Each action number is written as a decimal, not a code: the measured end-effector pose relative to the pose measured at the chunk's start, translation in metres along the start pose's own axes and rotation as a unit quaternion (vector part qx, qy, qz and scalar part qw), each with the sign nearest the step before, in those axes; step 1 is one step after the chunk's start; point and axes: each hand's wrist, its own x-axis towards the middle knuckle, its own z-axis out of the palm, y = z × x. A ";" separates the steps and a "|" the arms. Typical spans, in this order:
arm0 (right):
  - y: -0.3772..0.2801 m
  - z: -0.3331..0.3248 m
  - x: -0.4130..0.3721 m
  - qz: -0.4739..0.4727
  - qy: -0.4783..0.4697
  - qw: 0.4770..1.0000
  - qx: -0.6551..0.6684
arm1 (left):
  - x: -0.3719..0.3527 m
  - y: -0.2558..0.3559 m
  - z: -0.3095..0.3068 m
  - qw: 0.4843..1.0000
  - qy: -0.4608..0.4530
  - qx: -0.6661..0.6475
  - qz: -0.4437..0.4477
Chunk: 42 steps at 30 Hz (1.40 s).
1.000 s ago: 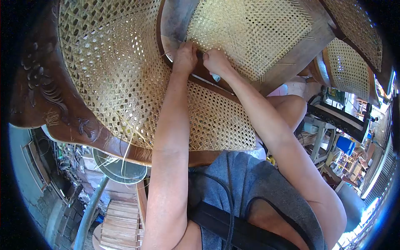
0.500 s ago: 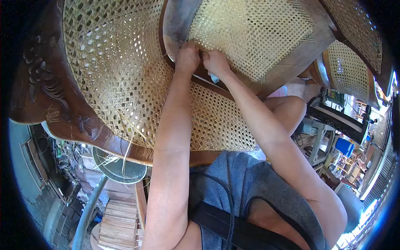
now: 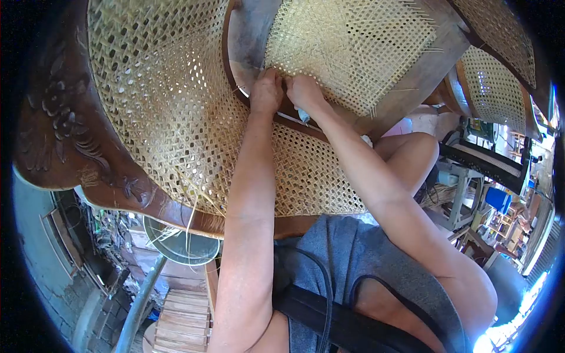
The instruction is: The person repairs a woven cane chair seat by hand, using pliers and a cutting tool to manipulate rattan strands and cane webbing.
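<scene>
My left hand (image 3: pixel 266 93) and my right hand (image 3: pixel 306 94) are close together at the lower left corner of a woven cane panel (image 3: pixel 329 41) in a dark wooden frame (image 3: pixel 394 97). The left fingers are pinched at the panel's edge; whatever they hold is hidden. My right hand is closed, and a small object with a pale blue end (image 3: pixel 303 115) sticks out below it. Loose cane ends stand out along the panel's right edge. Below my forearms spreads a larger cane panel (image 3: pixel 170 112) in a carved brown wooden frame (image 3: pixel 76 141).
At the lower left, a round basin (image 3: pixel 182 250) holds loose cane strands. Slatted wood (image 3: pixel 182 320) and a metal pipe (image 3: pixel 138 306) lie below. To the right are another cane-panelled piece (image 3: pixel 491 88), a grey stand (image 3: pixel 462 197) and a blue container (image 3: pixel 498 200).
The view has shifted slightly, so the surroundings sit a little differently. Both hands appear slightly lower in the picture, still together at the same corner of the cane panel.
</scene>
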 end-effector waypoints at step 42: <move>0.001 -0.144 -0.035 -0.192 0.052 0.968 -0.150 | 0.010 0.073 -0.020 0.873 -0.138 -0.442 -0.156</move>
